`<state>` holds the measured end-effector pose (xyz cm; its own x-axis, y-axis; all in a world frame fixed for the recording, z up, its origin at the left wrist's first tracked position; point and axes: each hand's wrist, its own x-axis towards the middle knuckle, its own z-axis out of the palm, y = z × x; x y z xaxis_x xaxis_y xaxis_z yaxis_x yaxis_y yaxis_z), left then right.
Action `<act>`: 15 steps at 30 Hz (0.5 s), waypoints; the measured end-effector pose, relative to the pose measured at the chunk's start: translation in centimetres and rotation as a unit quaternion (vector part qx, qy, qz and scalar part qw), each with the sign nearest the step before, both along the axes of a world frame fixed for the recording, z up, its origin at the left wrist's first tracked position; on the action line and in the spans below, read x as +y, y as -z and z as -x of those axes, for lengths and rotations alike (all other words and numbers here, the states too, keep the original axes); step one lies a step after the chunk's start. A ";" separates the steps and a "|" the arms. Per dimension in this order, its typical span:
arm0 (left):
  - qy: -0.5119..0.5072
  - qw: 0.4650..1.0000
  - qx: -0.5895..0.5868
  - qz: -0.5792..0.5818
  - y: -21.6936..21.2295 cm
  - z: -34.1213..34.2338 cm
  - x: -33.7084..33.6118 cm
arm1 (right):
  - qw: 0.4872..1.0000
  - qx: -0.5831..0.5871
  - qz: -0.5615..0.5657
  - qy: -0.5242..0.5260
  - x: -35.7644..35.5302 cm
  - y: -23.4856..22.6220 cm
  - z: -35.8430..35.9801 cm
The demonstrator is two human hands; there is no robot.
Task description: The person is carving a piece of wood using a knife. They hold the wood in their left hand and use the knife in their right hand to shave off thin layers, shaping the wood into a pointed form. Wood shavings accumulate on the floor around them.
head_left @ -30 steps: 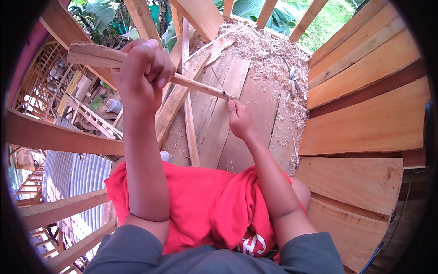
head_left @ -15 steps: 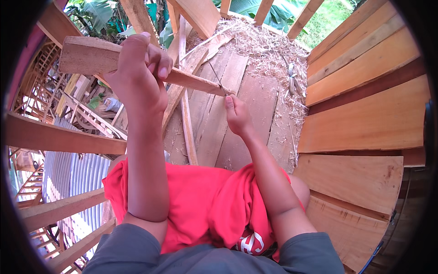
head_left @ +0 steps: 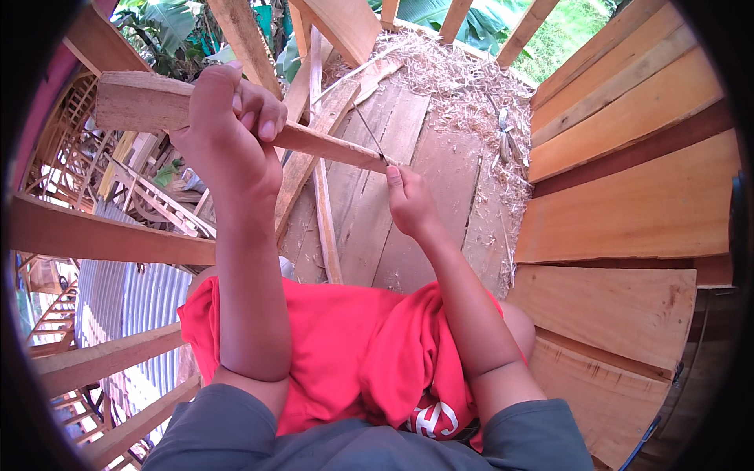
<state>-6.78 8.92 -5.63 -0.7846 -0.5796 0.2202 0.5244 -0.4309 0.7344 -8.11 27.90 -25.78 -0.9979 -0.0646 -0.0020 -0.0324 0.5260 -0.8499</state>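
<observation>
A long wooden batten (head_left: 330,145) is held up aslant before me, its thick end at upper left and its other end lower, toward the middle. My left hand (head_left: 232,129) is wrapped around it near the thick end, knuckles up. At the lower right end, my right hand (head_left: 410,200) is closed with the thumb on top, right against the wood. A thin dark rod or cord (head_left: 367,129) runs to that same end and meets it beside my thumb. What lies inside the right fingers is hidden.
Plank flooring (head_left: 440,173) lies below, with curly wood shavings (head_left: 471,71) heaped at the far side. Loose boards (head_left: 322,228) lie left of centre. Wide boards (head_left: 628,204) form a wall on the right. A red cloth (head_left: 338,337) covers my lap; rails (head_left: 110,228) stand at left.
My left hand and the batten's thick end have shifted slightly left and down. The right hand has barely moved, and both hands keep their hold.
</observation>
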 end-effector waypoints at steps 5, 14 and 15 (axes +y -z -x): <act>-0.048 0.999 -0.022 -0.006 -0.6 0.2 1.2 | 0.998 -0.004 -0.034 0.049 0.8 1.3 0.5; -0.102 0.994 -0.042 -0.023 -0.7 -0.2 1.6 | 0.999 -0.022 -0.032 0.033 -0.5 0.3 0.2; -0.103 0.994 -0.032 -0.021 -0.6 0.0 1.4 | 0.999 0.000 -0.026 0.026 -0.9 -0.1 0.0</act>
<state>-6.81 10.32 -4.99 -0.6597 -0.7372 0.1461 0.5581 -0.3504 0.7522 -8.12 27.03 -25.71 -0.9999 -0.0116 -0.0038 -0.0035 0.5697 -0.8219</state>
